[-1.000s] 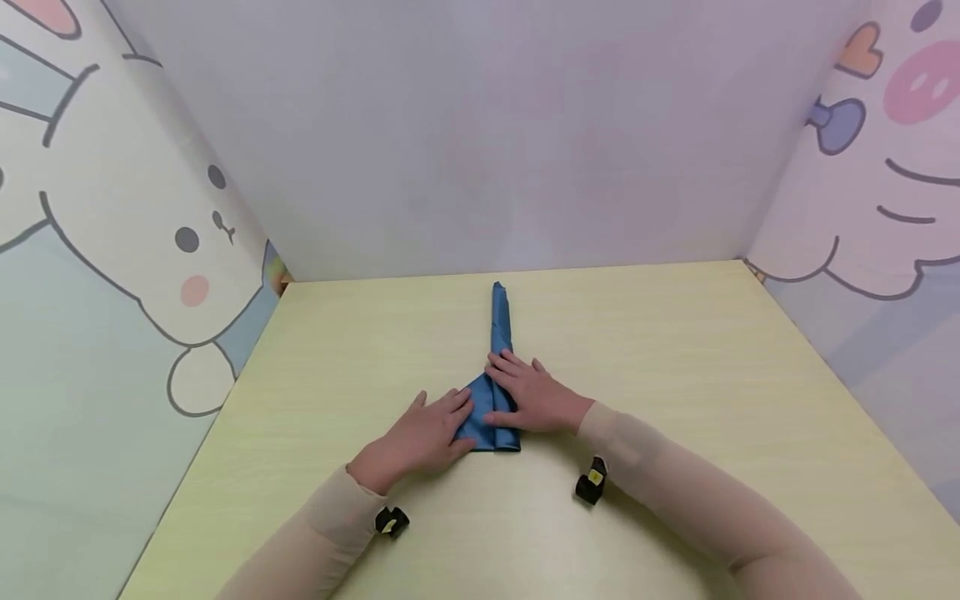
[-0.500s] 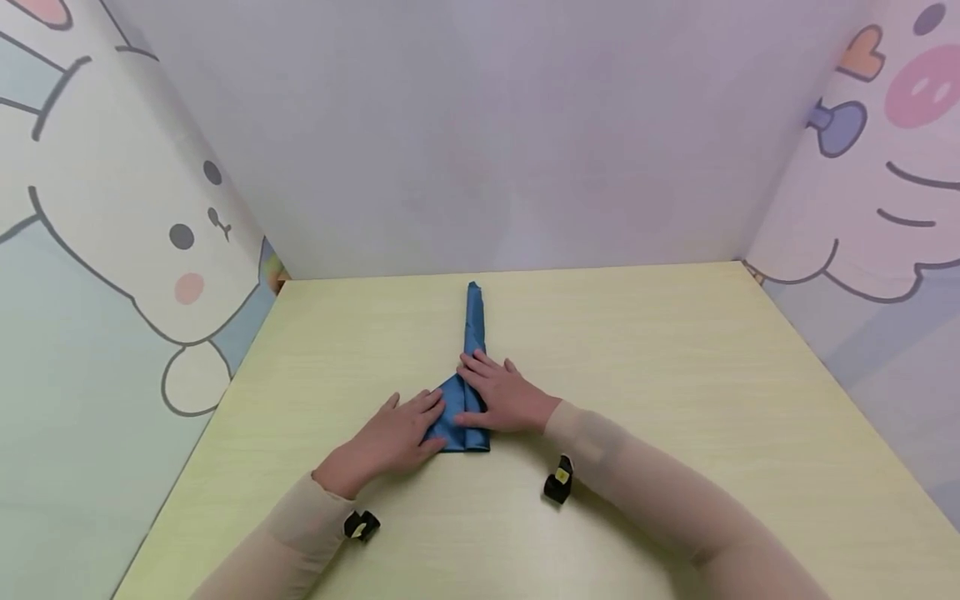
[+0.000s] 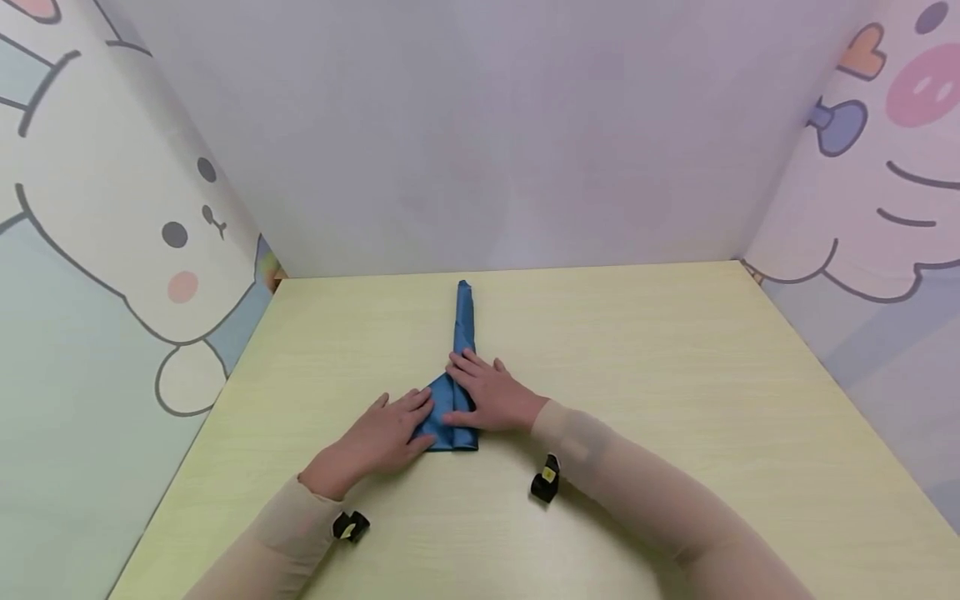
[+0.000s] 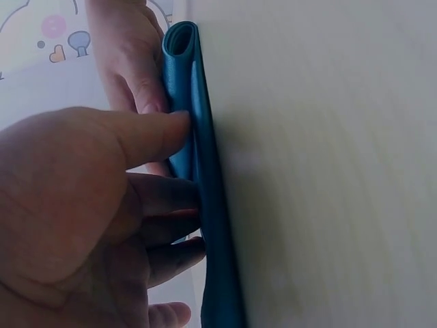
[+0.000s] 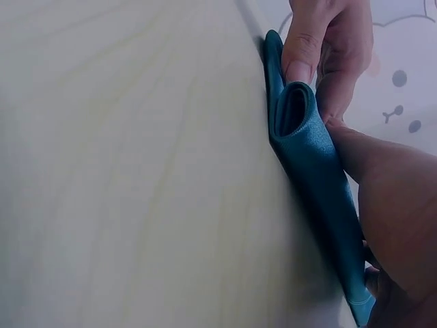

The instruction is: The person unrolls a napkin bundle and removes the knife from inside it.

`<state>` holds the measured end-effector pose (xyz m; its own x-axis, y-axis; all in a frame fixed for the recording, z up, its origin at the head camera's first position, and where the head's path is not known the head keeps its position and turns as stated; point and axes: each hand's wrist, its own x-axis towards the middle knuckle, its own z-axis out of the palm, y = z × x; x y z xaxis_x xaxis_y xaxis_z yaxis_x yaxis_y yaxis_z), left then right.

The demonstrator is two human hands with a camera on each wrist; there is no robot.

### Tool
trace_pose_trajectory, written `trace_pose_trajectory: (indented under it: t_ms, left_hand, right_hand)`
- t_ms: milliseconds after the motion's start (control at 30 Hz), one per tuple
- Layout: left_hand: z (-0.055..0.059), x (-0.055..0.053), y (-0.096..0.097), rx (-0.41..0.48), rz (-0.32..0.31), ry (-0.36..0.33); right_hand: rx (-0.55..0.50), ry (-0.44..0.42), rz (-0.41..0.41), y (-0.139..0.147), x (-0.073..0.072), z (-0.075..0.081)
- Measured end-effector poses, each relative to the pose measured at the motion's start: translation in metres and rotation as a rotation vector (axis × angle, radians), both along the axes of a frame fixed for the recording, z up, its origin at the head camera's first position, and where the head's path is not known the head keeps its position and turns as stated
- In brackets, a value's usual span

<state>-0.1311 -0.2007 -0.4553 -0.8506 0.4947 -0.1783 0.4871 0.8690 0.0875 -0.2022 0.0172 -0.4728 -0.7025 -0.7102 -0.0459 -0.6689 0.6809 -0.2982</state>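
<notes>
A blue satiny cloth (image 3: 442, 412) lies on the table, its right side rolled into a tube whose thin end points away toward the back wall. My left hand (image 3: 384, 435) rests on the flat left part, fingers extended. Over the rolled part lies my right hand (image 3: 495, 396), fingers spread across it and thumb reaching left. In the left wrist view, the left fingertips touch the flat layer of the cloth (image 4: 222, 253) beside the roll. The spiral open end of the roll (image 5: 297, 113) shows in the right wrist view, with the right hand (image 5: 403, 212) along its side.
The pale wooden table (image 3: 637, 350) extends on both sides of the cloth. A plain light wall (image 3: 480, 142) stands at its back edge, with cartoon-printed panels left and right. Each wrist wears a small black camera mount (image 3: 545, 479).
Both hands and the cloth have shifted left together across the table. The finger positions on the cloth look the same, and the roll keeps its shape.
</notes>
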Motion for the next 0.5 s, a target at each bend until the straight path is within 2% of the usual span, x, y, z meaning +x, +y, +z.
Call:
trace_pose_trajectory:
  t_ms: [500]
  left_hand:
    - [-0.0009,0.0023,-0.0032,0.029,0.007,0.012]
  right_hand:
    - [0.018,0.0,0.005,-0.0046,-0.0053,-0.005]
